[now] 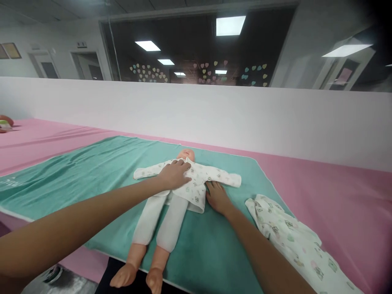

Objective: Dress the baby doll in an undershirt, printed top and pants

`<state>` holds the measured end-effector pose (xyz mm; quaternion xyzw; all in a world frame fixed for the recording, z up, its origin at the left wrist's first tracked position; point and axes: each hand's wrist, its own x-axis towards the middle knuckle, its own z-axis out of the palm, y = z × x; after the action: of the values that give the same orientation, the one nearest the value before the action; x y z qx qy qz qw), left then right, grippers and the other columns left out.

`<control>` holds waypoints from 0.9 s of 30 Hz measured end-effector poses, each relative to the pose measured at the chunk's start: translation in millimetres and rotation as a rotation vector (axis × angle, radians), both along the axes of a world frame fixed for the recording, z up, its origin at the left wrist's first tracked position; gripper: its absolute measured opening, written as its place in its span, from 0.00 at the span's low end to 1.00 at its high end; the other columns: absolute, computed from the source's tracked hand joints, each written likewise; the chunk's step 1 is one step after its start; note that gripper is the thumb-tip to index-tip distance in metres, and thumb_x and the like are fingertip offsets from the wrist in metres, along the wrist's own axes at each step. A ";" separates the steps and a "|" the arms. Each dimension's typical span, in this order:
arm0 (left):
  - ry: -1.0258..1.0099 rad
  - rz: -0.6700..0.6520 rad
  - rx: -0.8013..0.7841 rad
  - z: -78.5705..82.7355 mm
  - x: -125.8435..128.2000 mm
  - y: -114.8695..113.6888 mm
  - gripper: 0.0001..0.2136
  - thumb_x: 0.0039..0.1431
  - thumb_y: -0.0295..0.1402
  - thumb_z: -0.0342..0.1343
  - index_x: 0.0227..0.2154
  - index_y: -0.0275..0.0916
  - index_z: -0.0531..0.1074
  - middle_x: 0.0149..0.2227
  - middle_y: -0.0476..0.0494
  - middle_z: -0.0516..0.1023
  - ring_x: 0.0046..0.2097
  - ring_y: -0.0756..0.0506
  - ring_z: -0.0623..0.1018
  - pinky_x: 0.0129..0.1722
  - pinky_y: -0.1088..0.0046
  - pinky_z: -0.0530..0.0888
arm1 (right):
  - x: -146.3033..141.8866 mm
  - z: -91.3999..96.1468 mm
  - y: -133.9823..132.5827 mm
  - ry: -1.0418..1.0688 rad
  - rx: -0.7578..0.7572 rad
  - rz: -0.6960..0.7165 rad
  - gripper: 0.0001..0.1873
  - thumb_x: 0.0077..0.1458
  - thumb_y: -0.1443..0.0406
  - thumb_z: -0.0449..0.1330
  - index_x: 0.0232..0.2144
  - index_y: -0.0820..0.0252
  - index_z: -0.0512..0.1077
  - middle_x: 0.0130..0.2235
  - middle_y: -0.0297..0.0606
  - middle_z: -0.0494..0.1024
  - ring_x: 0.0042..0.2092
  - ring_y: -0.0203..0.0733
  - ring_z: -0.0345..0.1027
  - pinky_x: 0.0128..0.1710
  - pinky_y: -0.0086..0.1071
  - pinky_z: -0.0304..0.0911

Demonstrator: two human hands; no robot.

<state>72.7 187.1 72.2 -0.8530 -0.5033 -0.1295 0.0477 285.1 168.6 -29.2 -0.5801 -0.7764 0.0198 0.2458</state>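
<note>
Currently, a doll (187,154) is laid on its back at the centre of the frame, its head pointed toward the white wall (196,112) and its bare feet reaching past the lower edge of a green towel (211,245). A printed white shirt (197,179) is worn on its upper body, with both sleeves spread wide, apparently so that the front can be reached from either side. The shirt's chest is covered by the left hand (175,175), whose fingers are unclenched and rested palm down, seemingly to keep the cloth flat and the doll steady. By the right hand (219,198), the shirt's side is touched just below the sleeve at right of centre; its fingers are stretched out, but whether any cloth is pinched cannot be told. The doll's white cloth legs (173,222) are left untouched, slanted toward the lower left. At lower right, a second printed garment (290,228) is set apart from the doll, perhaps to leave room for the arms. Beneath the towel, the surface is covered by a pink sheet (309,183).
</note>
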 end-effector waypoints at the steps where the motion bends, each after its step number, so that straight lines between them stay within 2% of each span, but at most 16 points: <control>1: -0.026 -0.002 0.008 0.0 -1.7 -1.5 0.16 0.51 0.39 0.51 0.44 0.44 0.65 0.44 0.42 0.70 0.48 0.38 0.67 0.39 0.65 0.66 | -0.9 1.1 -1.1 0.017 -0.032 0.018 0.19 0.54 0.65 0.50 0.49 0.59 0.66 0.50 0.46 0.68 0.52 0.48 0.59 0.49 0.38 0.53; 3: -0.133 -0.013 -0.032 2.6 -7.1 -0.9 0.12 0.52 0.32 0.48 0.40 0.44 0.67 0.35 0.46 0.72 0.41 0.43 0.70 0.35 0.69 0.66 | -1.5 4.9 -3.5 0.106 -0.066 0.081 0.16 0.56 0.63 0.49 0.45 0.57 0.69 0.47 0.43 0.71 0.49 0.46 0.62 0.48 0.37 0.54; 5: -0.302 -0.014 -0.097 6.4 -14.9 3.2 0.10 0.52 0.30 0.46 0.36 0.43 0.68 0.28 0.49 0.70 0.34 0.46 0.71 0.31 0.72 0.66 | -3.5 9.0 -6.0 0.267 -0.068 0.144 0.15 0.56 0.60 0.49 0.41 0.56 0.71 0.44 0.40 0.73 0.46 0.44 0.64 0.46 0.36 0.56; 7: -0.492 0.023 -0.127 8.2 -23.8 9.2 0.08 0.52 0.30 0.46 0.34 0.42 0.67 0.27 0.51 0.69 0.29 0.49 0.69 0.28 0.74 0.66 | -10.6 10.8 -8.0 0.466 -0.082 0.164 0.16 0.54 0.56 0.52 0.40 0.56 0.71 0.44 0.38 0.73 0.45 0.43 0.65 0.44 0.35 0.58; 9: -0.645 0.076 -0.151 5.5 -31.8 15.9 0.06 0.52 0.32 0.47 0.33 0.42 0.67 0.29 0.51 0.69 0.27 0.51 0.68 0.25 0.76 0.65 | -23.7 9.6 -9.7 0.623 -0.161 0.147 0.17 0.53 0.53 0.53 0.39 0.56 0.71 0.40 0.37 0.74 0.39 0.41 0.67 0.38 0.33 0.60; 11: -0.740 0.118 -0.206 -1.5 -37.3 22.4 0.06 0.51 0.32 0.48 0.32 0.41 0.66 0.30 0.51 0.69 0.25 0.52 0.67 0.23 0.77 0.64 | -39.7 7.3 -11.9 0.668 -0.241 0.105 0.17 0.53 0.52 0.51 0.31 0.57 0.70 0.29 0.34 0.73 0.30 0.39 0.66 0.29 0.31 0.58; 13: -0.821 0.156 -0.265 -10.6 -40.2 28.4 0.06 0.52 0.33 0.48 0.32 0.41 0.67 0.30 0.50 0.69 0.23 0.54 0.65 0.21 0.78 0.63 | -53.6 6.4 -15.2 0.635 -0.226 0.060 0.18 0.55 0.53 0.48 0.22 0.57 0.66 0.22 0.31 0.68 0.25 0.37 0.61 0.25 0.30 0.54; 16: -0.941 0.180 -0.310 -21.8 -41.9 35.4 0.07 0.53 0.35 0.48 0.33 0.41 0.66 0.32 0.50 0.69 0.22 0.54 0.64 0.20 0.78 0.63 | -60.2 10.0 -20.6 0.577 -0.072 0.071 0.18 0.56 0.56 0.47 0.20 0.57 0.63 0.23 0.32 0.66 0.27 0.37 0.60 0.27 0.30 0.53; 18: -0.966 0.173 -0.275 -25.5 -42.7 38.0 0.06 0.52 0.35 0.49 0.32 0.40 0.67 0.34 0.49 0.70 0.25 0.53 0.67 0.23 0.78 0.65 | -53.0 14.5 -21.5 0.548 -0.035 0.148 0.16 0.57 0.57 0.47 0.23 0.57 0.65 0.27 0.33 0.69 0.31 0.38 0.62 0.31 0.30 0.55; 20: -0.925 0.158 -0.226 -26.4 -43.7 38.6 0.06 0.51 0.35 0.50 0.31 0.40 0.68 0.34 0.49 0.71 0.30 0.51 0.70 0.27 0.78 0.66 | -39.4 18.3 -19.1 0.520 -0.026 0.165 0.14 0.56 0.57 0.47 0.29 0.56 0.68 0.32 0.34 0.72 0.35 0.40 0.64 0.34 0.32 0.57; 24: -0.802 0.086 -0.178 -25.4 -50.1 36.9 0.08 0.53 0.36 0.49 0.35 0.42 0.67 0.34 0.50 0.72 0.32 0.50 0.70 0.30 0.76 0.67 | -12.2 17.2 -10.3 0.482 -0.008 -0.017 0.13 0.55 0.57 0.49 0.37 0.54 0.69 0.38 0.36 0.74 0.41 0.44 0.66 0.40 0.36 0.58; 27: -0.691 0.002 -0.062 -32.4 -64.4 37.5 0.08 0.55 0.35 0.46 0.35 0.41 0.67 0.35 0.49 0.72 0.35 0.49 0.71 0.34 0.75 0.67 | -5.9 10.7 -7.6 0.480 -0.050 -0.101 0.15 0.56 0.56 0.49 0.43 0.52 0.66 0.42 0.37 0.74 0.46 0.46 0.65 0.44 0.39 0.58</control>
<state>8.3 224.6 39.8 -0.7593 -0.4945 -0.3951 -0.1513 279.3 161.0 -18.6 -0.6027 -0.6650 0.1641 0.4094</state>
